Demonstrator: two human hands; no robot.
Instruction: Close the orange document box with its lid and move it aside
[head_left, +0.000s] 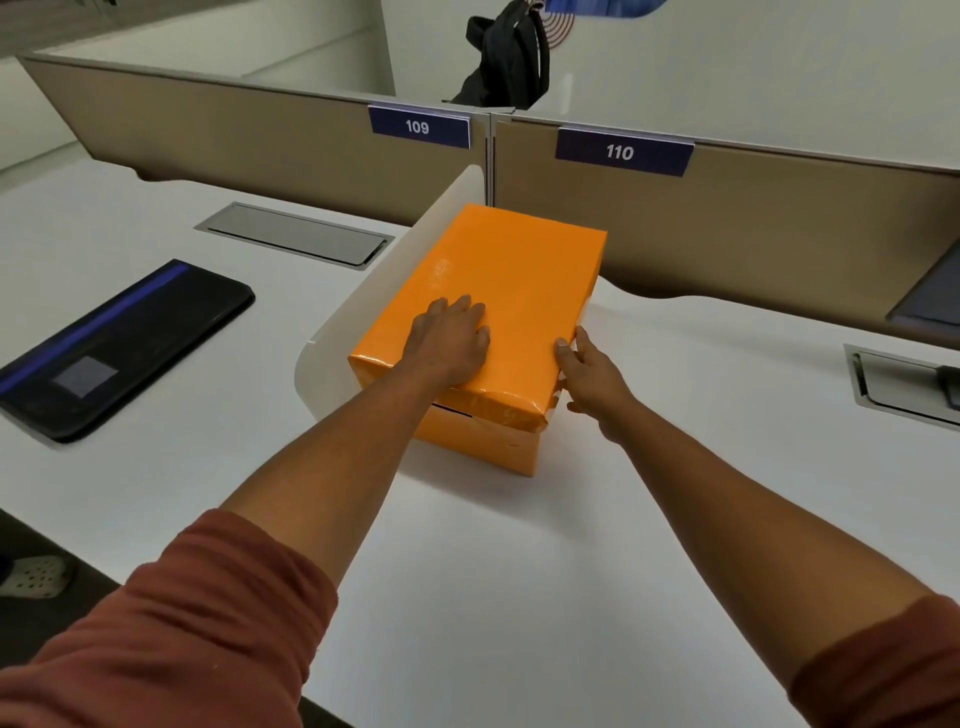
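Note:
The orange document box (483, 439) stands in the middle of the white desk, right beside a low white divider. Its orange lid (519, 275) lies on top of it, with a thin dark gap showing under the lid's near edge. My left hand (452, 338) rests flat, palm down, on the near part of the lid. My right hand (589, 371) touches the lid's near right edge, thumb on top and fingers down the side. The far side of the box is hidden.
The white divider (363, 291) curves along the box's left side. A black folder (119, 348) lies on the desk at left. Cable hatches (296, 234) (904, 384) are set into the desk. Beige partitions (779, 234) numbered 109 and 110 close the back, a black bag (506, 57) behind them.

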